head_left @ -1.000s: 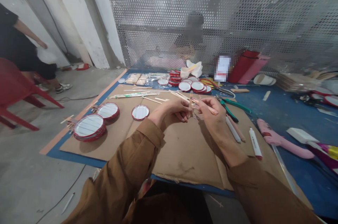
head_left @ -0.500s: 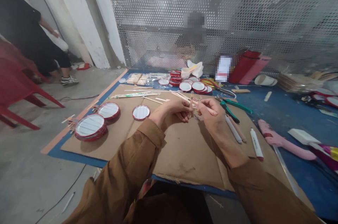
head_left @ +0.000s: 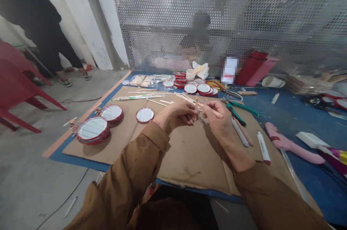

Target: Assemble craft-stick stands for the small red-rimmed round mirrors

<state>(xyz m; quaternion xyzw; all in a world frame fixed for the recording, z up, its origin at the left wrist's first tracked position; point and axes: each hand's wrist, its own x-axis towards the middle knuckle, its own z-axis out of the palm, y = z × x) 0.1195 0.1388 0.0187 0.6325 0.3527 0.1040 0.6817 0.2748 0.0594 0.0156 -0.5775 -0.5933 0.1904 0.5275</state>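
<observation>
My left hand [head_left: 185,111] pinches a small flat wooden stick [head_left: 197,100] that stands upright above the cardboard. Close by on the right, my right hand [head_left: 215,114] has its fingers pressed together near the stick; what they hold is too small to make out. Thin wooden strips [head_left: 185,97] lie just behind the hands. A round red-rimmed lid with a white inside [head_left: 145,115] lies left of my left wrist. Green-handled pliers [head_left: 236,113] rest right of my right hand, beside a grey-white pen [head_left: 240,133].
Red-rimmed lids with strings and sticks [head_left: 92,128] lie on the cardboard [head_left: 187,157] at left. Several more lids [head_left: 203,88] are piled at the back. A pink glue gun [head_left: 292,148] and a marker [head_left: 263,147] lie at right. A perforated metal panel [head_left: 162,16] stands behind the table.
My hands and the stick have hardly moved. At the far left, a person in dark clothes has shifted position and now stands with feet apart behind the red chair.
</observation>
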